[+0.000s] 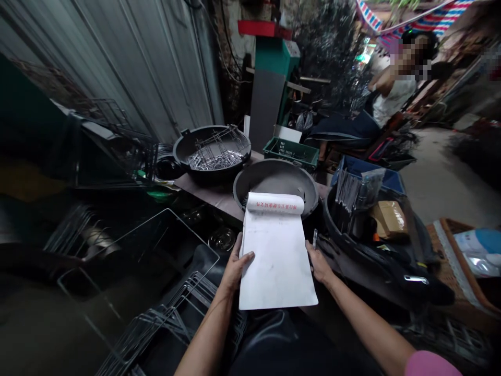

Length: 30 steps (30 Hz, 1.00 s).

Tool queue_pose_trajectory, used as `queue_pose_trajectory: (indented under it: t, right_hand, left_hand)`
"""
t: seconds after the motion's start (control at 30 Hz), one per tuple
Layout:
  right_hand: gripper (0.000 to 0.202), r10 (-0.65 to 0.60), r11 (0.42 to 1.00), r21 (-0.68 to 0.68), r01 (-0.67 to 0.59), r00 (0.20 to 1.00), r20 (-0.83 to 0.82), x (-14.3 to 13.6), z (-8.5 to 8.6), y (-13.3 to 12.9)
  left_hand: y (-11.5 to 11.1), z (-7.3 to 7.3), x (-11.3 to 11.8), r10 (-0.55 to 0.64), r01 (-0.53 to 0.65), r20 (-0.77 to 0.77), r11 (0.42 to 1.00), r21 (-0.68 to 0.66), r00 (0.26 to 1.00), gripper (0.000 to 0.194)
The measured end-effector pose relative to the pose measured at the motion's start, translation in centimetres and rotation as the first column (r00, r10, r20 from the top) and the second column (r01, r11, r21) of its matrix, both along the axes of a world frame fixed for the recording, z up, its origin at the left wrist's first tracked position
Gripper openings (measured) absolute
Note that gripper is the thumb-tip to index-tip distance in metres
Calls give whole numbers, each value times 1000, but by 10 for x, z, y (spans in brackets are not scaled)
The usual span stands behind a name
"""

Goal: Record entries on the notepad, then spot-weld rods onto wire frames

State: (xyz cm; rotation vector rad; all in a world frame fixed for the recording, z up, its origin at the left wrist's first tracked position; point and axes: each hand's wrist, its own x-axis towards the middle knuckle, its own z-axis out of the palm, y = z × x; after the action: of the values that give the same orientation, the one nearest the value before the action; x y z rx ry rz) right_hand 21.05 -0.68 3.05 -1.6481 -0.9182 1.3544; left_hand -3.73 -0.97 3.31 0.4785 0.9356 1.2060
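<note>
A pad of white paper (276, 261) is held up in front of me, its top sheet curled over at the far end with red printed characters on the roll. My left hand (237, 266) grips the pad's left edge, thumb on the top sheet and fingers underneath. At the right edge is my right hand (319, 263), its fingers closed around a slim clear pen (315, 238) that points upward. Part of the right fingers is hidden by the paper. Just beyond the pad stands a wide dark round pan (274, 175), partly covered by it.
Another round pan (219, 156) holds small metal pieces and a wire rack. Bent wire frames (168, 313) lie at lower left. A green crate (291, 151) stands behind. To the right, a black tub (332, 224) holds metal strips and a cardboard box (389, 219). A person (387, 99) sits beyond.
</note>
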Motion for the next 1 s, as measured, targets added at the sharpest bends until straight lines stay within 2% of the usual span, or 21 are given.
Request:
queue_pose_trajectory:
  t: [0.2, 0.4, 0.57, 0.73, 0.87, 1.0]
  right_hand:
    - [33, -30, 999, 38, 34, 994, -100, -10, 13, 0]
    - [35, -27, 999, 30, 36, 966, -258, -16, 13, 1]
    - [35, -44, 996, 72, 61, 975, -218, -14, 10, 7]
    - [33, -28, 995, 86, 52, 966, -258, -13, 5, 13]
    - [39, -61, 994, 77, 73, 987, -151, -8, 1, 16]
    - [41, -142, 970, 206, 130, 989, 42, 6, 2, 19]
  left_hand:
    - [-2, 2, -1, -52, 52, -57, 999, -6, 997, 85]
    - [-2, 4, -2, -49, 58, -140, 996, 62, 989, 84]
    - [-3, 1, 0, -75, 79, -96, 996, 35, 993, 85]
    - [-1, -2, 1, -34, 36, -58, 999, 33, 998, 87]
    - [1, -5, 1, -14, 15, -30, 1000, 28, 999, 85]
    - [1, -6, 2, -7, 8, -19, 1000, 23, 1000, 84]
